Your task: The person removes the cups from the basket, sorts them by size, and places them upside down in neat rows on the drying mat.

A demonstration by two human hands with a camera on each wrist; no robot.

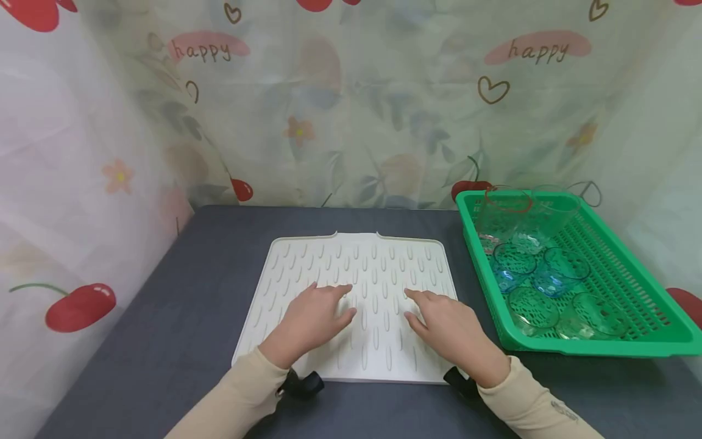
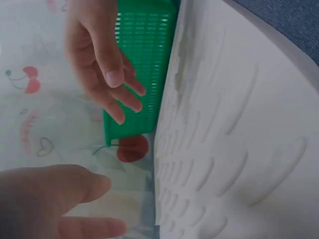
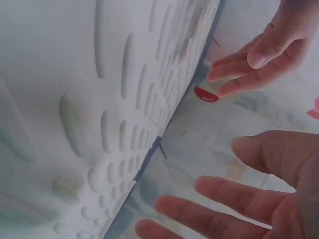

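A white ridged drying mat (image 1: pixel 364 341) lies flat on the dark table, its tabbed edge at the back. Over its left half hovers my left hand (image 1: pixel 312 317), fingers extended and holding nothing. My right hand (image 1: pixel 446 323) is above the mat's right half, also empty, with thumb and fingers spread. Both wrist views show the hands apart from the mat, the right fingers (image 3: pixel 214 209) straight and loose. To the right, a green plastic basket (image 1: pixel 652 268) holds several glasses: a red-rimmed glass (image 1: pixel 504 210), clear ones and a blue-tinted glass (image 1: pixel 559 274).
The dark tabletop (image 1: pixel 181 317) extends left of the mat and along the front. A printed curtain (image 1: pixel 351 158) with cherries and hearts hangs behind and at both sides. The basket stands close by the mat's right edge.
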